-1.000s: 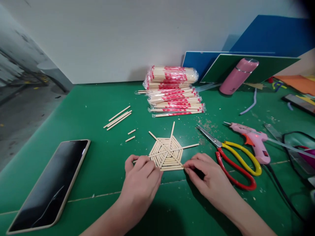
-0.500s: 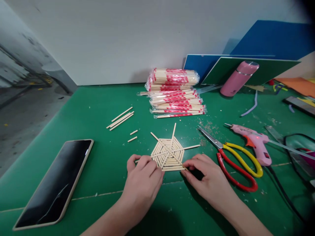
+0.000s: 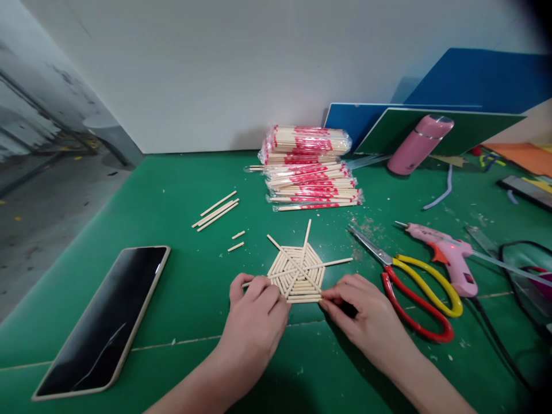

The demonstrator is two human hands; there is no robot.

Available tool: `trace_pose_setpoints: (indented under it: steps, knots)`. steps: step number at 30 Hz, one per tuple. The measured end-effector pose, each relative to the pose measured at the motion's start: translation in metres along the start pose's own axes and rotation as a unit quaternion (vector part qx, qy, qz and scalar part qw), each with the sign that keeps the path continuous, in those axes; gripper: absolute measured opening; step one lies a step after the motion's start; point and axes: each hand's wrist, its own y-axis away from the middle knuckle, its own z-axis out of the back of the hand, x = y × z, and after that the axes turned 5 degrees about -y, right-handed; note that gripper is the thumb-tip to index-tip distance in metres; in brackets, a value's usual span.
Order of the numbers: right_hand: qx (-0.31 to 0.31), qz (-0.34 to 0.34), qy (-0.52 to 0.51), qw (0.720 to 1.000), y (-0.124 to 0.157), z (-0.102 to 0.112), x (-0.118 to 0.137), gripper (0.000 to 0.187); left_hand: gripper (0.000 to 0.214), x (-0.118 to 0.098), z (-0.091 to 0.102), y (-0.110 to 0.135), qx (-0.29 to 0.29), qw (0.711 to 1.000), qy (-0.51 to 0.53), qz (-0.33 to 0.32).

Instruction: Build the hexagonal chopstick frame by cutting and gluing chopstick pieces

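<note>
A flat hexagonal web of glued wooden sticks (image 3: 298,270), with spokes poking past its rim, lies on the green table (image 3: 181,190). My left hand (image 3: 255,316) rests at its lower-left edge, fingers curled and pressed on the web's nearest sticks. My right hand (image 3: 362,319) pinches the right end of the lowest stick at the web's lower-right corner. Both hands touch the web and hold it flat on the table.
Wrapped chopstick bundles (image 3: 308,167) are stacked behind the web. Loose cut sticks (image 3: 215,210) lie to the left. A phone (image 3: 106,319) lies at the near left. Red-and-yellow scissors (image 3: 414,284), a pink glue gun (image 3: 448,256) and a pink flask (image 3: 418,144) are on the right.
Both hands stay on the web's lower edge with only small finger shifts. The camera has tilted a little, so everything sits slightly lower and to the right.
</note>
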Motion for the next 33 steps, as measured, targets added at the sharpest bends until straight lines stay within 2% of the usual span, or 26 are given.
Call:
trace_pose_setpoints:
  steps: [11, 13, 16, 20, 23, 26, 28, 31, 33]
  knots:
    - [-0.025, 0.006, 0.010, 1.000, 0.002, -0.004, 0.000, 0.009, 0.022, 0.001, 0.001, -0.001, -0.024, 1.000, -0.007, 0.004]
    - [-0.059, -0.002, -0.020, 0.998, 0.005, -0.005, -0.001, 0.009, 0.020, 0.001, 0.002, -0.001, -0.021, 1.000, 0.001, 0.012]
    - [-0.160, -0.021, -0.074, 0.984, 0.007, -0.001, -0.003, 0.014, 0.018, 0.001, 0.004, -0.001, -0.020, 0.999, 0.030, 0.025]
    - [-0.284, -0.056, -0.063, 0.955, 0.009, 0.015, -0.009, 0.013, 0.010, 0.003, 0.011, -0.001, -0.037, 0.996, 0.065, 0.039]
    - [-0.313, -0.083, -0.019, 0.946, 0.013, 0.030, -0.018, 0.017, 0.012, 0.010, 0.020, 0.000, -0.083, 0.992, 0.058, 0.072]
    - [-0.311, -0.120, -0.005, 0.943, 0.018, 0.042, -0.029, 0.020, 0.015, 0.016, 0.025, 0.003, -0.111, 0.989, 0.042, 0.085]
    - [-0.308, -0.130, -0.017, 0.942, 0.018, 0.046, -0.033, 0.021, 0.016, 0.014, 0.023, 0.005, -0.096, 0.993, 0.039, 0.055]
    - [-0.291, -0.099, -0.022, 0.951, 0.015, 0.049, -0.028, 0.019, 0.019, 0.006, 0.013, 0.003, -0.045, 0.998, 0.026, -0.032]
    - [-0.272, -0.079, -0.015, 0.959, 0.012, 0.047, -0.022, 0.017, 0.019, 0.000, 0.006, -0.002, -0.014, 0.998, 0.002, -0.064]
